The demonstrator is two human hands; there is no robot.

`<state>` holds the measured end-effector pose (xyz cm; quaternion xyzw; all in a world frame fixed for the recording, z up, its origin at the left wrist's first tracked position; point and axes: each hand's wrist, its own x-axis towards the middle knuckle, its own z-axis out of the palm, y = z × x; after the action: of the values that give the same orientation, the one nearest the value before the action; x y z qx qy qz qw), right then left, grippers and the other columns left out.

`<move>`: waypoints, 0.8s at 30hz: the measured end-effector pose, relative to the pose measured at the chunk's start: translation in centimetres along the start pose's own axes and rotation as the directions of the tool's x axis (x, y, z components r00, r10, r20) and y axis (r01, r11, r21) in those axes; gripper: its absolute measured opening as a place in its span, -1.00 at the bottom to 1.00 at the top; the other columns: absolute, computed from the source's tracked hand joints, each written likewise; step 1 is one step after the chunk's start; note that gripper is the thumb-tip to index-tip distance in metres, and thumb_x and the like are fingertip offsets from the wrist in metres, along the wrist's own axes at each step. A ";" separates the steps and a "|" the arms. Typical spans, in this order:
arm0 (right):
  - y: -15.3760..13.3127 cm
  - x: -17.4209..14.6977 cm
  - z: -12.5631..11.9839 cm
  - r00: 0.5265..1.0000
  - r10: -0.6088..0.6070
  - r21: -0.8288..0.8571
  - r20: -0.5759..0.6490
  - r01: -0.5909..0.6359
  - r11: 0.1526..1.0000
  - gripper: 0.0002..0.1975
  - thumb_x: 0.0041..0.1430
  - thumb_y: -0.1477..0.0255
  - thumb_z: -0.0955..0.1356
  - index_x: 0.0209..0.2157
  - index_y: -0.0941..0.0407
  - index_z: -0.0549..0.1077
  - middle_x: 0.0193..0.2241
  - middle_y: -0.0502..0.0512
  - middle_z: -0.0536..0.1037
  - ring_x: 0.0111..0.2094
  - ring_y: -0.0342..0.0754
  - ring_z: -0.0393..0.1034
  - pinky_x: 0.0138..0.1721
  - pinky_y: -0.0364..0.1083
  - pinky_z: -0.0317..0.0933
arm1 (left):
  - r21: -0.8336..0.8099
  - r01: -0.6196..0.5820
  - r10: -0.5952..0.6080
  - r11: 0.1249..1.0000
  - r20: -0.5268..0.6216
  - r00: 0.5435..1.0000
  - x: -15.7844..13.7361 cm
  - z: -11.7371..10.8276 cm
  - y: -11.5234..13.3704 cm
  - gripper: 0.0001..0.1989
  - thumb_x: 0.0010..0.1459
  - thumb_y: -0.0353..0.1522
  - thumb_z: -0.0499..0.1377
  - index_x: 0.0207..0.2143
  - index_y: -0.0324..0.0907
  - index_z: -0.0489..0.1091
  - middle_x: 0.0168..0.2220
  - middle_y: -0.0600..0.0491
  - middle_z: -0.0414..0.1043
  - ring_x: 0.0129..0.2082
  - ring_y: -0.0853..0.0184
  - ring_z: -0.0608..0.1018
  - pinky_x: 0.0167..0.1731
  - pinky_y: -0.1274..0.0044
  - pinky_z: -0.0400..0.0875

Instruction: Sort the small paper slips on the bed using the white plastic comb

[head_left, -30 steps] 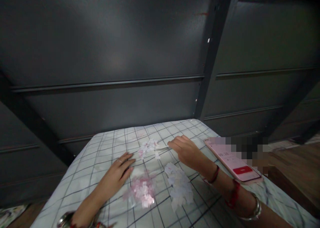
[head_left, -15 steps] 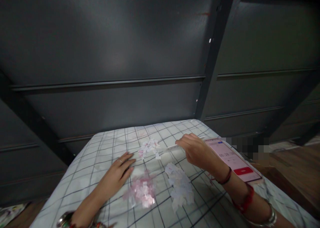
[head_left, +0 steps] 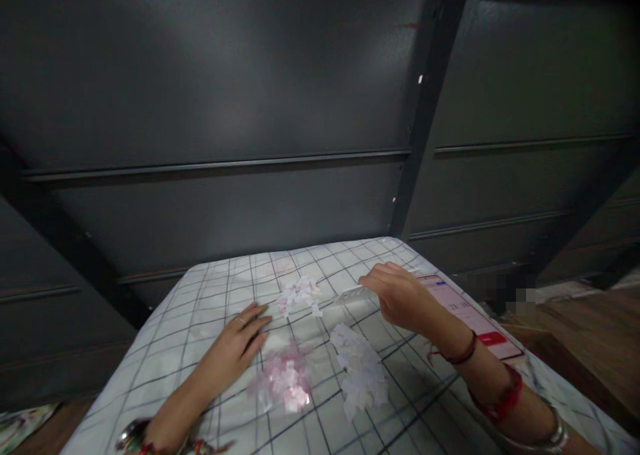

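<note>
My left hand [head_left: 240, 342] lies on the checked cloth with its fingers stretched out and nothing in them. Between finger and thumb, my right hand [head_left: 400, 295] pinches a thin, pale, see-through flat piece [head_left: 350, 296], tilted just over the cloth; its exact kind does not show. A pile of small white and pinkish paper scraps [head_left: 300, 294] is between the two hands, toward the back. Nearer to me, a clear and pink plastic packet with shiny bits [head_left: 287, 380] lies right of my left hand. Beside it spreads a larger heap of white paper scraps [head_left: 360, 372].
A phone [head_left: 465, 315] showing a timer lies under and beyond my right forearm, near the right edge. The white checked cloth [head_left: 235, 278] covers the surface. Dark metal panels [head_left: 240, 108] rise behind it. A wooden floor [head_left: 590, 335] shows at the right.
My right hand has moved slightly to the right with the pale piece, which is now turned to show more of its flat face. My left hand has stayed in place.
</note>
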<state>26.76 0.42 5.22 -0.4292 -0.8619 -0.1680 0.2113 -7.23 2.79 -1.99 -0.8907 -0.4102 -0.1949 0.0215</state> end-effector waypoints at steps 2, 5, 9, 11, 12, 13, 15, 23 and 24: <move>0.3 -0.2 -0.4 1.000 -0.025 0.027 0.008 0.024 0.999 -0.66 -0.20 0.74 0.14 -0.41 0.16 0.39 -0.52 0.07 0.38 -0.40 -0.06 0.19 -0.31 -0.08 0.04 | 0.007 -0.004 0.004 1.000 0.006 1.000 0.0 -0.1 0.0 -0.65 0.28 -0.24 -0.09 -0.01 -0.13 0.35 0.09 -0.02 0.31 0.13 0.19 0.28 0.06 0.26 0.24; 0.5 -0.3 -0.7 0.999 -0.040 0.041 -0.026 0.041 0.998 -0.65 -0.18 0.74 0.14 -0.38 0.16 0.39 -0.51 0.07 0.38 -0.39 -0.06 0.19 -0.31 -0.09 0.04 | 0.017 -0.012 0.011 1.000 0.020 1.000 0.1 -0.2 0.1 -0.63 0.29 -0.23 -0.11 -0.01 -0.14 0.35 0.09 -0.03 0.30 0.13 0.19 0.29 0.06 0.28 0.24; 0.1 0.0 0.1 0.997 -0.034 -0.003 -0.069 0.034 0.999 -0.63 -0.15 0.76 0.14 -0.35 0.16 0.39 -0.48 0.08 0.39 -0.37 -0.05 0.19 -0.30 -0.08 0.03 | 0.023 -0.007 0.006 1.000 0.034 0.999 0.1 -0.2 0.2 -0.63 0.29 -0.24 -0.11 -0.01 -0.14 0.35 0.10 -0.04 0.30 0.13 0.18 0.28 0.07 0.26 0.24; -0.1 0.1 0.7 0.998 -0.041 -0.002 -0.055 0.041 0.999 -0.62 -0.16 0.77 0.13 -0.35 0.17 0.39 -0.48 0.08 0.40 -0.37 -0.05 0.19 -0.30 -0.09 0.02 | 0.022 -0.002 0.002 1.000 0.039 0.999 0.1 -0.1 0.2 -0.63 0.29 -0.23 -0.11 -0.01 -0.15 0.35 0.10 -0.04 0.30 0.13 0.18 0.28 0.07 0.26 0.23; -0.1 0.2 0.9 0.998 -0.044 0.002 -0.048 0.044 0.999 -0.62 -0.17 0.77 0.13 -0.36 0.17 0.39 -0.49 0.08 0.40 -0.37 -0.05 0.19 -0.31 -0.09 0.02 | 0.020 0.000 -0.001 1.000 0.038 0.999 0.1 -0.1 0.2 -0.63 0.28 -0.23 -0.11 -0.01 -0.15 0.35 0.10 -0.04 0.30 0.13 0.17 0.28 0.07 0.26 0.23; -0.1 0.2 1.0 0.998 -0.045 0.008 -0.042 0.045 0.999 -0.63 -0.17 0.77 0.13 -0.37 0.18 0.39 -0.49 0.08 0.40 -0.38 -0.05 0.19 -0.31 -0.08 0.02 | 0.019 0.004 -0.004 1.000 0.037 0.999 0.1 0.0 0.1 -0.63 0.28 -0.23 -0.10 -0.01 -0.15 0.35 0.10 -0.04 0.30 0.13 0.17 0.27 0.07 0.26 0.23; 0.1 0.1 1.0 0.998 -0.041 0.021 -0.038 0.042 0.999 -0.64 -0.17 0.76 0.13 -0.38 0.17 0.39 -0.50 0.08 0.39 -0.38 -0.05 0.19 -0.32 -0.08 0.02 | 0.016 0.007 -0.008 1.000 0.035 0.999 0.0 0.0 0.1 -0.63 0.28 -0.22 -0.10 -0.01 -0.14 0.35 0.10 -0.03 0.30 0.14 0.17 0.27 0.07 0.25 0.23; 0.9 -0.4 -0.2 0.998 -0.058 0.102 -0.031 0.061 0.993 -0.66 -0.13 0.75 0.13 -0.37 0.14 0.36 -0.49 0.05 0.37 -0.38 -0.07 0.19 -0.31 -0.08 0.05 | 0.019 0.006 -0.006 1.000 0.040 0.999 0.0 -0.3 0.3 -0.62 0.28 -0.22 -0.11 -0.01 -0.14 0.35 0.10 -0.02 0.30 0.14 0.18 0.26 0.08 0.27 0.23; 0.8 -0.4 -0.2 0.998 -0.051 0.094 -0.032 0.054 0.994 -0.65 -0.13 0.75 0.13 -0.36 0.15 0.37 -0.49 0.06 0.37 -0.37 -0.07 0.19 -0.30 -0.07 0.05 | 0.018 0.005 -0.006 1.000 0.040 0.999 0.0 -0.3 0.2 -0.62 0.28 -0.21 -0.11 -0.01 -0.14 0.36 0.10 -0.02 0.30 0.14 0.17 0.26 0.07 0.28 0.23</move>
<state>27.71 0.52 5.32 -0.3934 -0.8766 -0.1385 0.2399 -7.13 2.60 -1.67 -0.8930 -0.4149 -0.1733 0.0207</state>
